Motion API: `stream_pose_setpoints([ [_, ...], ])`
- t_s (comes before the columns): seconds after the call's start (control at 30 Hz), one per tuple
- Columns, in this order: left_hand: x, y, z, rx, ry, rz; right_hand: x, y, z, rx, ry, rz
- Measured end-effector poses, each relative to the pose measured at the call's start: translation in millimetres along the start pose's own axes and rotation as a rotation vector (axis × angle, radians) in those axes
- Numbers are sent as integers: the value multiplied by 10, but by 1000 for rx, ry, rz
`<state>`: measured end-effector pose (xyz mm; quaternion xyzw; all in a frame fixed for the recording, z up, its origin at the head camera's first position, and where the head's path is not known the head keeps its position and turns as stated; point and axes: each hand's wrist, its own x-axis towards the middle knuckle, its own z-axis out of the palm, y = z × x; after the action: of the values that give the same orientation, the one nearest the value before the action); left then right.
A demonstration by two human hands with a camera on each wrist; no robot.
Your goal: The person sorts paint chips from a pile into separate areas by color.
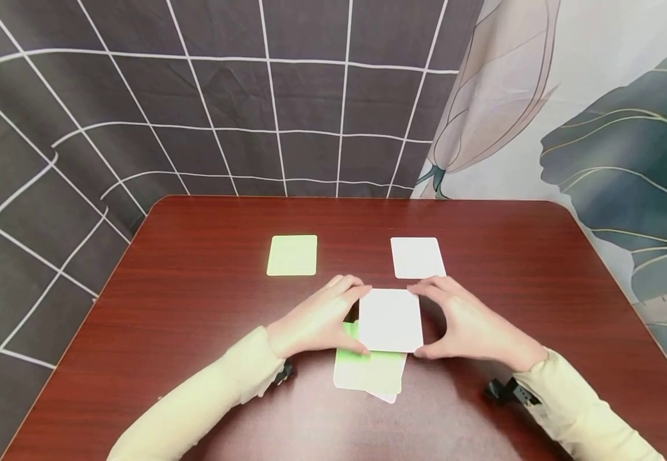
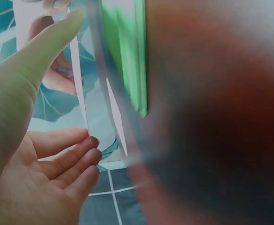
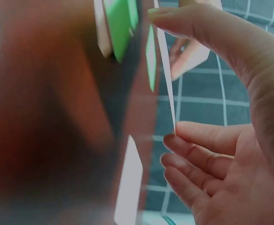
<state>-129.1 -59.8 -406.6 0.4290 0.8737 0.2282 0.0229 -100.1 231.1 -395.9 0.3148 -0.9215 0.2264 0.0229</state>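
Both hands hold one white square card (image 1: 389, 320) between them by its side edges, raised above the table. The left hand (image 1: 318, 320) grips the left edge, thumb at the near corner and index finger at the far one. On the opposite edge the right hand (image 1: 474, 323) does the same. In the left wrist view the card (image 2: 78, 75) shows nearly edge-on between thumb and fingertips. Below the held card lies a loose pile of cards, with a light green card (image 1: 364, 374) on top and a white corner (image 1: 387, 397) poking out underneath.
On the reddish-brown table (image 1: 195, 288), a light green card (image 1: 293, 255) lies flat farther back on the left. A white card (image 1: 418, 256) lies at the back right, just beyond the right hand's fingers. A dark grid-patterned curtain (image 1: 310, 96) hangs behind the table.
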Motion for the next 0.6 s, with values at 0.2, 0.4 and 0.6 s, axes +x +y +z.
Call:
stream_pose_setpoints([
  [0.2,458,-104,-62,49,48,15,206,292,-262,-19,-29,72],
  [0.4,910,-240,-47,105,43,2,417,589,-460,-13,-67,131],
  [0.6,1232,-352,-13,107,-3,-61,598,829,-514,9,-130,190],
])
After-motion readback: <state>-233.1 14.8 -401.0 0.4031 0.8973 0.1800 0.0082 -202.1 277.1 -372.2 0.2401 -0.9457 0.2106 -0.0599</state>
